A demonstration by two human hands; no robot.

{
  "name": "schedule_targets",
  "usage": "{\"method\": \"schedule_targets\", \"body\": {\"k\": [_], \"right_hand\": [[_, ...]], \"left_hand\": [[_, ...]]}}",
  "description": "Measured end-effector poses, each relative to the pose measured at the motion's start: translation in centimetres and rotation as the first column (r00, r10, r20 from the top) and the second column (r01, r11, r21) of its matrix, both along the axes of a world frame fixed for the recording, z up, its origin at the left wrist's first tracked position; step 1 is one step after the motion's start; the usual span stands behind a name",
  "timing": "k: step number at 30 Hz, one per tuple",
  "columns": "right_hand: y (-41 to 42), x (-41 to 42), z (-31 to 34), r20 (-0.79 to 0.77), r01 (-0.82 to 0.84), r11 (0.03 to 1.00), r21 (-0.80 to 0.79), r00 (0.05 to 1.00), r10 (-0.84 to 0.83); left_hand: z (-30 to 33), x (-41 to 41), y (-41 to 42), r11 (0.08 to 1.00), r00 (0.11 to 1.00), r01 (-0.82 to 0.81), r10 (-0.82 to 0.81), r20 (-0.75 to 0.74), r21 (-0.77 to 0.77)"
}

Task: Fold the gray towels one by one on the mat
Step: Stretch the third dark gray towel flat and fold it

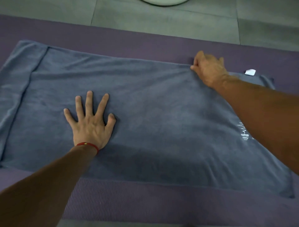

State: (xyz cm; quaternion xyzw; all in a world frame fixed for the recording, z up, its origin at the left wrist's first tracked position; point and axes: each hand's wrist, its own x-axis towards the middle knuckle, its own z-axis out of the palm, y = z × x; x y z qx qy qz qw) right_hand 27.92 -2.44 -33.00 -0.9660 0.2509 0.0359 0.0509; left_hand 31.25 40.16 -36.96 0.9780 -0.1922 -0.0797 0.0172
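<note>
Head view: the towel (153,116) lies flat on the mat (145,199). My left hand (90,124) presses it, fingers spread; at two o'clock my right hand (208,69) pinches its far edge.

Gray towel (145,105) spread flat on purple mat (145,202), left end folded over.

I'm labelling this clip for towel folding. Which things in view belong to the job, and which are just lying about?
Part of the job:
gray towel, spread flat
purple mat beneath it
left hand, pressed flat on the towel
right hand, pinching the far edge

Just lying about:
tiled floor
white round object, cut off at the top
</note>
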Motion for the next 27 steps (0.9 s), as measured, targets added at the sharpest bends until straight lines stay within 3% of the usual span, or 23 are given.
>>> {"method": "schedule_targets", "body": {"k": [4,10,15,19,21,23,25,27], "right_hand": [[-1.1,-0.9,0.3,0.037,-0.055,0.990,0.133,0.998,0.050],[-6.2,-6.2,0.8,-0.048,0.005,0.999,0.035,0.999,-0.003],[-7.7,-9.3,0.2,-0.078,0.197,0.980,-0.027,0.977,-0.198],[-9.8,-11.6,0.0,-0.021,0.499,0.865,0.058,0.867,-0.499],[-10.8,-12.9,-0.2,-0.090,0.656,0.750,0.085,0.754,-0.650],[-11.5,-13.8,-0.6,-0.109,0.733,0.674,0.087,0.680,-0.725],[-12.0,-14.3,-0.7,-0.006,0.755,0.650,0.084,0.653,-0.758],[-12.7,-14.4,-0.9,0.090,0.774,0.613,0.158,0.607,-0.790]], "left_hand": [[0.0,0.0,0.0,1.000,1.000,0.002,-0.002,-0.001,0.009],[-0.1,0.1,0.1,1.000,1.000,0.001,-0.001,0.000,0.002],[-0.1,0.2,0.0,1.000,1.000,0.005,-0.005,-0.015,0.024],[0.9,0.3,-1.5,0.999,1.000,-0.005,0.005,-0.014,0.046],[1.7,-0.7,-4.4,0.997,0.996,0.082,-0.082,0.030,0.013],[2.1,-3.4,-9.0,0.959,0.957,0.284,-0.282,0.060,-0.014],[2.0,-6.5,-14.7,0.892,0.895,0.446,-0.444,0.049,-0.073],[1.9,-8.5,-20.2,0.862,0.870,0.492,-0.493,0.024,-0.124]]}}
